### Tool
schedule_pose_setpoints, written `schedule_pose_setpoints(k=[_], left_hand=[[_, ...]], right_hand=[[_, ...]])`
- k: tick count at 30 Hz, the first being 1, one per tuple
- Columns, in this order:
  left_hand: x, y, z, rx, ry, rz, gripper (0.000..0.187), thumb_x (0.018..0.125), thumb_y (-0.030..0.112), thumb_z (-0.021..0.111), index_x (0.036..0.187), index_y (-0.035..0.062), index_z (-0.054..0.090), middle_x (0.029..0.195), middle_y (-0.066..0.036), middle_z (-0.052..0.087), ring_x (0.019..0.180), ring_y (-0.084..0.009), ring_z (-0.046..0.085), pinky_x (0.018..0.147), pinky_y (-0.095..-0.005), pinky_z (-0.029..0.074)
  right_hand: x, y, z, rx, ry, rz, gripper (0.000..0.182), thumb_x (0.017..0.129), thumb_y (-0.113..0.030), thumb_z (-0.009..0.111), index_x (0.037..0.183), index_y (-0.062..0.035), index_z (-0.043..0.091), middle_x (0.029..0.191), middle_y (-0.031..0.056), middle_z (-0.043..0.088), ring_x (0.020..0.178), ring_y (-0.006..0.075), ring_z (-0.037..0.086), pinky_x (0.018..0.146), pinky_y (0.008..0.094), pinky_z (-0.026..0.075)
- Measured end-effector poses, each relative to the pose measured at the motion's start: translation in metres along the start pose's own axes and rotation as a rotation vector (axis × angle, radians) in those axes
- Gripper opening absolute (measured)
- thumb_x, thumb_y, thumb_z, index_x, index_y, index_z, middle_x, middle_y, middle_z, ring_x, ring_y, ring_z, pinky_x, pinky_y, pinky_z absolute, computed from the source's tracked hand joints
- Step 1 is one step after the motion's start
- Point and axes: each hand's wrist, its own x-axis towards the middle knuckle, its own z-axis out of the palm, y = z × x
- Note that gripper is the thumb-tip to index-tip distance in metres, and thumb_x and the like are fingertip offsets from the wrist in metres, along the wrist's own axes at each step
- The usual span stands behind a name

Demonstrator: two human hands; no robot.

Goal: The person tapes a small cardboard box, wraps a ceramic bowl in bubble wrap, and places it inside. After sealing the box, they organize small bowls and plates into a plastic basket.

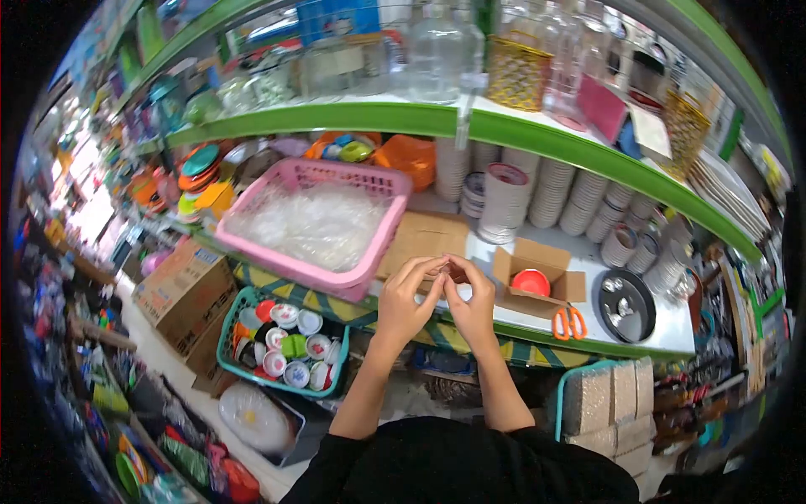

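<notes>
My left hand (410, 300) and my right hand (473, 301) meet over the front of the white shelf, fingertips drawn together and nearly touching. Whatever lies between the fingertips is too small or hidden to name. Behind them is a flat piece of brown cardboard (432, 233). Just to the right of my right hand stands an open cardboard box (544, 254) with a red round item (531, 283) inside. Orange-handled scissors (569, 322) lie in front of that box. A pink basket (369, 281) full of clear plastic is on the left of my left hand.
Stacked cups (506, 202) line the back of the shelf. A black pan (623, 306) with shiny pieces sits at the right. Below are a teal basket (225, 344) of cups and cartons (186, 294). Glass jars (437, 55) stand on the green-edged upper shelf (336, 118).
</notes>
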Motion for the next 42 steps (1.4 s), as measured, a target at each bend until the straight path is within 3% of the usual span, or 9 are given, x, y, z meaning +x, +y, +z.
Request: schedule_pose_setpoints(k=[7, 15, 20, 24, 25, 36, 40, 41, 42], left_hand=[[-0.042, -0.011, -0.067, 0.259, 0.206, -0.006, 0.021, 0.081, 0.001, 0.063, 0.102, -0.0004, 0.063, 0.098, -0.013, 0.063, 0.084, -0.0229, 0.065, 0.074, -0.0299, 0.051], [-0.104, -0.022, -0.124, 0.463, 0.418, -0.135, 0.02, 0.081, 0.006, 0.062, 0.101, 0.0036, 0.064, 0.093, -0.011, 0.062, 0.078, -0.0266, 0.063, 0.069, -0.0322, 0.049], [-0.132, -0.038, -0.152, 0.499, 0.471, -0.266, 0.019, 0.082, 0.007, 0.062, 0.1, 0.0041, 0.064, 0.092, -0.01, 0.062, 0.075, -0.0233, 0.063, 0.064, -0.0316, 0.049], [-0.153, -0.068, -0.177, 0.471, 0.491, -0.31, 0.017, 0.083, 0.01, 0.063, 0.099, 0.0049, 0.065, 0.091, -0.009, 0.062, 0.075, -0.0207, 0.063, 0.062, -0.03, 0.048], [-0.158, -0.079, -0.184, 0.481, 0.499, -0.333, 0.018, 0.083, 0.011, 0.063, 0.1, 0.0051, 0.065, 0.091, -0.01, 0.062, 0.075, -0.0207, 0.063, 0.062, -0.0301, 0.048], [-0.205, -0.209, -0.293, 0.283, 0.48, -0.64, 0.021, 0.085, 0.016, 0.063, 0.103, 0.0061, 0.065, 0.093, -0.01, 0.066, 0.075, -0.0202, 0.065, 0.066, -0.0312, 0.05], [-0.229, -0.265, -0.34, 0.293, 0.383, -0.76, 0.022, 0.087, 0.013, 0.061, 0.105, 0.0022, 0.065, 0.091, -0.009, 0.068, 0.076, -0.0147, 0.064, 0.07, -0.0272, 0.05], [-0.234, -0.277, -0.349, 0.276, 0.378, -0.783, 0.022, 0.087, 0.014, 0.061, 0.104, 0.0017, 0.065, 0.09, -0.009, 0.068, 0.077, -0.0149, 0.065, 0.07, -0.0275, 0.05], [-0.236, -0.286, -0.358, 0.259, 0.371, -0.805, 0.022, 0.087, 0.014, 0.061, 0.104, 0.0011, 0.065, 0.09, -0.01, 0.069, 0.078, -0.0152, 0.065, 0.071, -0.0279, 0.05]], right_hand=[[-0.022, -0.008, 0.073, 0.236, -0.222, -0.004, 0.024, 0.083, 0.003, 0.06, 0.107, 0.0017, 0.06, 0.085, 0.009, 0.064, 0.073, 0.0123, 0.06, 0.068, 0.0257, 0.049], [-0.061, -0.011, 0.145, 0.383, -0.551, 0.01, 0.025, 0.082, 0.005, 0.057, 0.107, 0.0016, 0.06, 0.083, 0.0062, 0.064, 0.072, 0.0098, 0.059, 0.067, 0.0246, 0.049], [-0.082, -0.005, 0.187, 0.426, -0.703, 0.051, 0.024, 0.083, 0.004, 0.057, 0.107, 0.0017, 0.059, 0.08, 0.0041, 0.062, 0.067, 0.0065, 0.055, 0.06, 0.0221, 0.046], [-0.098, 0.015, 0.23, 0.396, -0.738, 0.053, 0.024, 0.083, 0.004, 0.057, 0.107, 0.0, 0.059, 0.079, 0.0028, 0.062, 0.065, 0.0061, 0.054, 0.056, 0.0211, 0.044], [-0.101, 0.019, 0.241, 0.352, -0.748, 0.029, 0.025, 0.082, -0.001, 0.06, 0.108, -0.0028, 0.059, 0.078, 0.0106, 0.064, 0.062, 0.0159, 0.06, 0.056, 0.0271, 0.048], [-0.137, 0.07, 0.373, 0.102, -0.823, 0.162, 0.023, 0.081, -0.006, 0.063, 0.104, -0.0032, 0.061, 0.079, 0.0113, 0.065, 0.062, 0.0195, 0.061, 0.059, 0.0311, 0.049], [-0.153, 0.101, 0.427, 0.083, -0.758, 0.199, 0.02, 0.081, -0.006, 0.064, 0.101, -0.0025, 0.063, 0.075, 0.0107, 0.065, 0.062, 0.0189, 0.061, 0.059, 0.0303, 0.049], [-0.158, 0.11, 0.438, 0.098, -0.756, 0.241, 0.021, 0.079, -0.002, 0.061, 0.1, -0.0006, 0.062, 0.072, 0.0053, 0.063, 0.064, 0.0105, 0.059, 0.058, 0.0249, 0.046], [-0.164, 0.121, 0.45, 0.09, -0.747, 0.251, 0.021, 0.079, -0.002, 0.061, 0.1, -0.0006, 0.062, 0.072, 0.0053, 0.063, 0.064, 0.0105, 0.059, 0.058, 0.0249, 0.046]])
